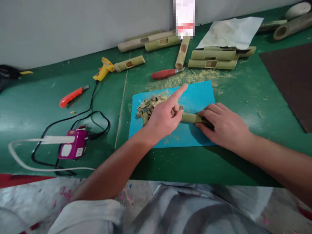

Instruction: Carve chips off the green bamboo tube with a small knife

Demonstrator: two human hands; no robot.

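A short green bamboo tube (190, 117) lies level between both hands over a blue sheet (197, 96). My left hand (167, 113) is closed at the tube's left end, thumb and curled fingers around it, while its index finger points out straight. Fingers of my right hand (220, 122) wrap the right end and hide part of it. A small dark bit shows by my left fingers; I cannot tell whether it belongs to the tube. Partly behind my left hand, a pile of bamboo chips (146, 109) rests on the sheet.
Beyond the sheet lie a red-handled knife (163, 74) and notched bamboo tubes (212, 63). To the left are a yellow glue gun (104, 70), an orange utility knife (71, 97) and a purple power adapter (73, 144) with cords. A dark mat (292, 78) lies right, white paper (227, 32) behind.
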